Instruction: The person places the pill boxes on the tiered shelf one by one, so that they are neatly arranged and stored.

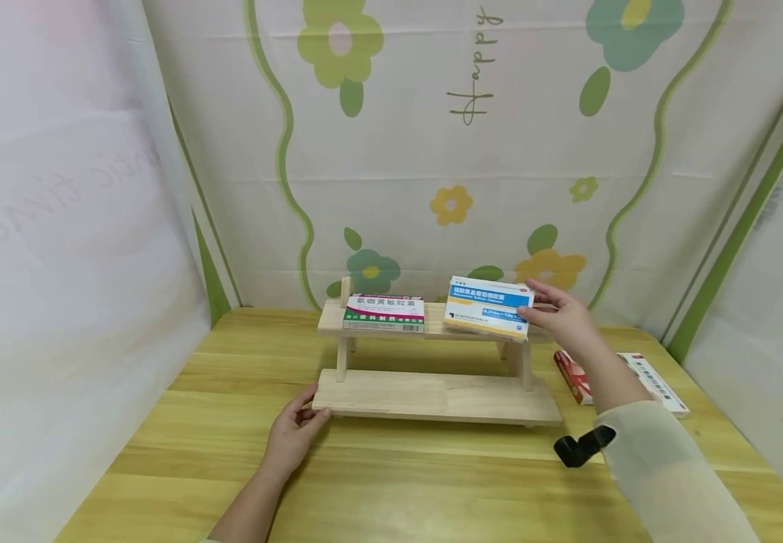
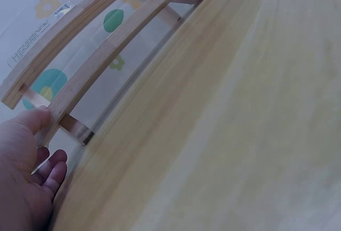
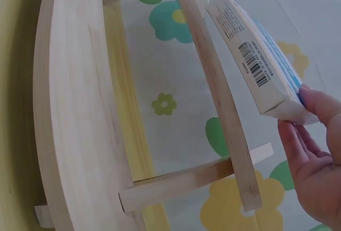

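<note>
My right hand (image 1: 561, 315) pinches a white, blue and yellow medicine box (image 1: 486, 305) by its right end. In the right wrist view the barcode side of that medicine box (image 3: 250, 60) faces the camera, close to the upper board, with the thumb on the blue face and fingers at the lower end. A two-tier wooden display shelf (image 1: 432, 396) stands on the table. My left hand (image 1: 291, 436) grips the left end of its lower board, the thumb against the board's edge (image 2: 56, 108). On the upper tier's left lies a white, magenta and green medicine box (image 1: 383, 313).
Right of the shelf, a red box (image 1: 573, 377) and a white box (image 1: 656, 383) lie on the wooden table (image 1: 391, 483), partly behind my right forearm. A black strap end (image 1: 583, 446) sticks out from the right sleeve. Printed flower cloth (image 1: 391, 151) hangs behind the shelf.
</note>
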Tool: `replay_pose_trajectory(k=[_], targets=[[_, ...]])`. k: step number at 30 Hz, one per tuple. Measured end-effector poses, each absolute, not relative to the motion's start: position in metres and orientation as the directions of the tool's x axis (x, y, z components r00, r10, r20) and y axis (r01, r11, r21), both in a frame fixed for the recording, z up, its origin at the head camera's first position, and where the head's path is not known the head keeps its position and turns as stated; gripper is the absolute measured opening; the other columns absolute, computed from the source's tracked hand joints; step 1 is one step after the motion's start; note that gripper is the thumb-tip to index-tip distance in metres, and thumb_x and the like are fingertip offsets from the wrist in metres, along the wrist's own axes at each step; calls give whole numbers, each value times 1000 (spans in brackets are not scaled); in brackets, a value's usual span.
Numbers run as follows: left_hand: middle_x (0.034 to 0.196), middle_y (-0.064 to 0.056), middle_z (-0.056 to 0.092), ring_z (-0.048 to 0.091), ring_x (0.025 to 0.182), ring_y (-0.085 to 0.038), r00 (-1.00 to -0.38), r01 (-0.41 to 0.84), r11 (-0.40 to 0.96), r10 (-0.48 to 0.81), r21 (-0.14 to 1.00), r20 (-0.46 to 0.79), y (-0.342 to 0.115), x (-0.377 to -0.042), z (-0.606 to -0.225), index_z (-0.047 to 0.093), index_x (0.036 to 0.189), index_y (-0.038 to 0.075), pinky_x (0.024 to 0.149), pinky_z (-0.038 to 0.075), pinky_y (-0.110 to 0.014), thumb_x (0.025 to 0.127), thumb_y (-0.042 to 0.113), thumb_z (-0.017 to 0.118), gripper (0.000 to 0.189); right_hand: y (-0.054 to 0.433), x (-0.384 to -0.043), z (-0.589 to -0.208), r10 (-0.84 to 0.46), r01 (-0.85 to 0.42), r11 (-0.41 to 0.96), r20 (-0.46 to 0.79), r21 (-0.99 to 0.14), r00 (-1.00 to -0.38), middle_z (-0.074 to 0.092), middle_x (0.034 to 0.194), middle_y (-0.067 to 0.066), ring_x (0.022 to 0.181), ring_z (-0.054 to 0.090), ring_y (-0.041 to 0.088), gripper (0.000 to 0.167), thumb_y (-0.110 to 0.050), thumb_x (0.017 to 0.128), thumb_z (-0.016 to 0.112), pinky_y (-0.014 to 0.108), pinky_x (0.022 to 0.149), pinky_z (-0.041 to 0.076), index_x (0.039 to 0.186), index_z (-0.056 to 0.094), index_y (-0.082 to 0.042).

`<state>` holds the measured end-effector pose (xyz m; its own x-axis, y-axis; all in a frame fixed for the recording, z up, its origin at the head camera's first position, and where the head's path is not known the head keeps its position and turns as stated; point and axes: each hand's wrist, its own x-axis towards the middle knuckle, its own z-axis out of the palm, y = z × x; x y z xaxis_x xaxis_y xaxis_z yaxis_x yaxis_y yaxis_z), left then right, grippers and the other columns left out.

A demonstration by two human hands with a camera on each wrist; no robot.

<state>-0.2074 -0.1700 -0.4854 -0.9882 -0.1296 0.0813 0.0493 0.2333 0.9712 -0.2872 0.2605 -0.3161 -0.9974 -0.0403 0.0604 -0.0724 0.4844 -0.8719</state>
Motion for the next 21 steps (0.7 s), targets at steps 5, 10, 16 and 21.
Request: replay_pose_trajectory(k=[5, 10, 16, 21], targets=[[144, -21, 48, 58, 105, -20, -990, 49, 224, -121, 973, 77, -170, -207, -485, 47, 144, 3, 78, 50, -14, 91, 14, 70, 59, 259, -299, -320, -87, -95, 437, 64, -894, -994, 40, 149, 21, 120, 51, 25, 76, -35, 92, 69, 15, 80, 53, 155, 31, -18], [146, -21, 46, 58, 107, -21, -991, 41, 211, -118, 977, 67, -170, -207, -484, 45, 145, 4, 77, 49, -13, 91, 14, 70, 60, 255, -308, -324, -90, -85, 416, 52, -905, -995, 37, 150, 24, 106, 54, 15, 72, -28, 94, 67, 16, 79, 54, 155, 30, -15], [146, -21, 46, 58, 107, -22, -991, 39, 203, -115, 978, 64, -170, -207, -484, 45, 145, 4, 77, 49, -13, 91, 13, 70, 60, 248, -316, -328, -63, -65, 445, 41, -893, -997, 37, 151, 25, 119, 50, 25, 67, -27, 97, 62, 10, 76, 51, 155, 29, -19], [147, -22, 46, 59, 110, -25, -991, 49, 206, -116, 977, 74, -169, -205, -482, 45, 145, 3, 77, 49, -13, 91, 13, 70, 60, 245, -320, -332, -57, -59, 461, 36, -886, -998, 40, 150, 23, 122, 47, 25, 63, -30, 100, 57, 6, 75, 46, 155, 29, -16]])
